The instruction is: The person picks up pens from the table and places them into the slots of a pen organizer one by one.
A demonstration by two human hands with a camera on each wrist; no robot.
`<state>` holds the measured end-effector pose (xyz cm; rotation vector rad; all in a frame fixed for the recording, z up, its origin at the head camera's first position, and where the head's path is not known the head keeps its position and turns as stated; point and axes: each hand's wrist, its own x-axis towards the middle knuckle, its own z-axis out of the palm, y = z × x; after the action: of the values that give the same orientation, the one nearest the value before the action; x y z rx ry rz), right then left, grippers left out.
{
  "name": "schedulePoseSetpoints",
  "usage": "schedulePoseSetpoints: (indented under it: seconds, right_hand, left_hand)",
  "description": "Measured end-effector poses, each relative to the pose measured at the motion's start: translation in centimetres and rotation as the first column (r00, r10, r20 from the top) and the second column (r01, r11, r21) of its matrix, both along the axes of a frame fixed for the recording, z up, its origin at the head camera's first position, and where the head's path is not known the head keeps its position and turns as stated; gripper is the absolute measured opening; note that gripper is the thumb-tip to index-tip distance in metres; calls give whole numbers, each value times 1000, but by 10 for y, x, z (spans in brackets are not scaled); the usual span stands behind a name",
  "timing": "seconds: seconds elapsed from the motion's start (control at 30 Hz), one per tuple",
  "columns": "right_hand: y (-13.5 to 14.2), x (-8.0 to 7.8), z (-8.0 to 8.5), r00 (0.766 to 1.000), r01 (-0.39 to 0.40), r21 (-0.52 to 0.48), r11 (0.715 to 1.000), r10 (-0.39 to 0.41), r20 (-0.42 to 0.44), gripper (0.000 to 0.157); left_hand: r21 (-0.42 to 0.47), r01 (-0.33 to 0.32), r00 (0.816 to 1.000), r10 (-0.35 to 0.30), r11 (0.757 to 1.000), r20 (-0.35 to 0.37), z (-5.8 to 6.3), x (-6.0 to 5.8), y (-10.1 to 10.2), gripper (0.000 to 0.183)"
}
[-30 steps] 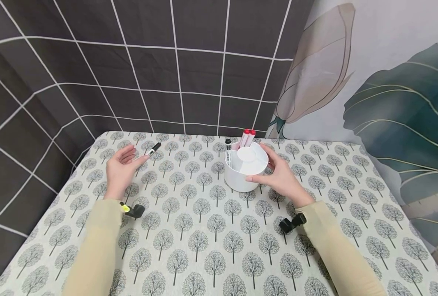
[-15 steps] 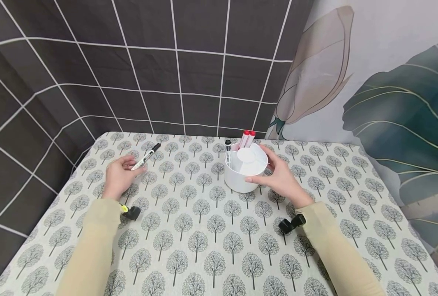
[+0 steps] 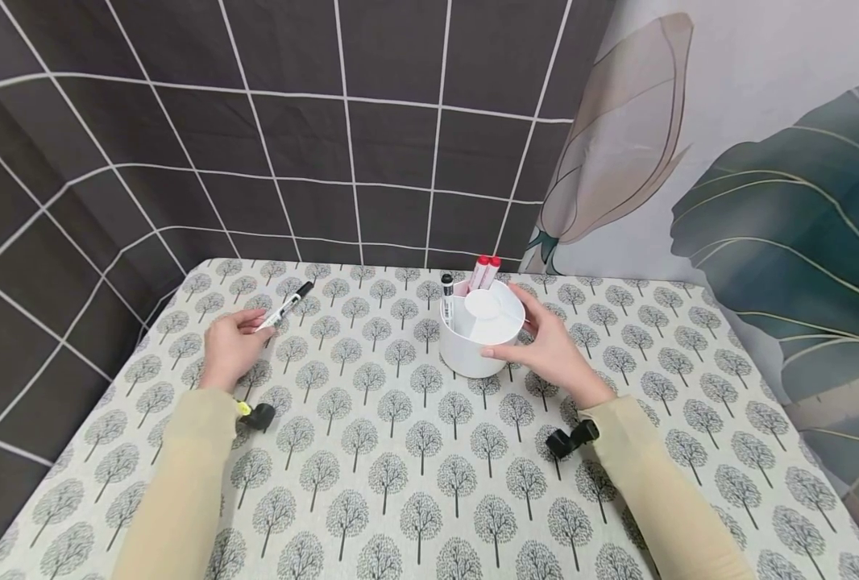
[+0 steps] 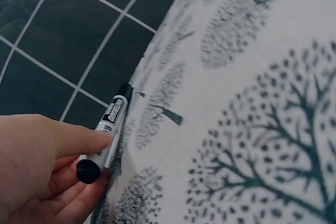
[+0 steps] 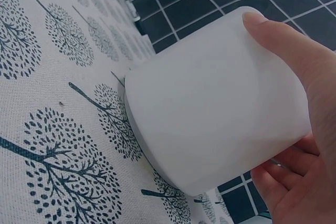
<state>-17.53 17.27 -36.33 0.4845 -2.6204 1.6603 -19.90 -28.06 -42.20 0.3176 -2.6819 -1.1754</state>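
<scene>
My left hand (image 3: 234, 345) pinches the rear end of a whiteboard marker (image 3: 286, 306) with a black cap and white barrel. In the left wrist view, the thumb lies over the marker (image 4: 111, 124) and the fingers are beneath it. My right hand (image 3: 556, 350) grips the side of a round white pen holder (image 3: 475, 354), which stands upright on the table. Its thumb is at the near rim, the fingers round the far side. Inside the holder stand a black-capped marker (image 3: 448, 300) and two red-capped markers (image 3: 481, 272), split between compartments.
A pale tablecloth (image 3: 400, 451) with a tree print covers the table. A dark gridded curtain (image 3: 386, 145) hangs behind, and a leaf-patterned curtain (image 3: 785, 201) stands to the right. Each wrist wears a small black camera (image 3: 259, 417).
My left hand has come down a little and its fingers have closed on the marker, which now shows more of its barrel. The right hand and the pen holder have not visibly moved.
</scene>
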Motion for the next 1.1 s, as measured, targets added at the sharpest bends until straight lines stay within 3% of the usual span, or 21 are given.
schedulePoseSetpoints:
  seconds: [0.13,0.4,0.6,0.77,0.83,0.93,1.1]
  right_hand:
    - [0,0,0,1000,3,1,1000,-3,9,102]
    - [0,0,1,1000,-1,5,1000,1,9,102]
    - [0,0,0,1000,0,-1,1000,0,0,102]
    - [1,0,-1,1000,-3,-4,1000,3,-5,101]
    - [1,0,-1,1000,-5,-6,1000,5,-8,101]
    - [1,-1,-1,1000,-7,-5,1000,7,-9,101]
    - [1,-1,0,1000,-8,-5,1000,8,-10,101]
  left_hand:
    - [51,-65,998,65,997,4,2,3,-1,38]
    - [145,-135,991,130,980,41,6,4,-3,38]
    - [307,-212,974,226,928,-12,7,3,-1,39]
    - [394,-265,944,320,880,-78,9,3,1,38]
    - [453,-264,932,346,851,-106,11,3,2,37]
    - [487,-252,918,367,836,-154,14,3,4,36]
    - [541,-219,912,367,812,-183,22,3,7,40]
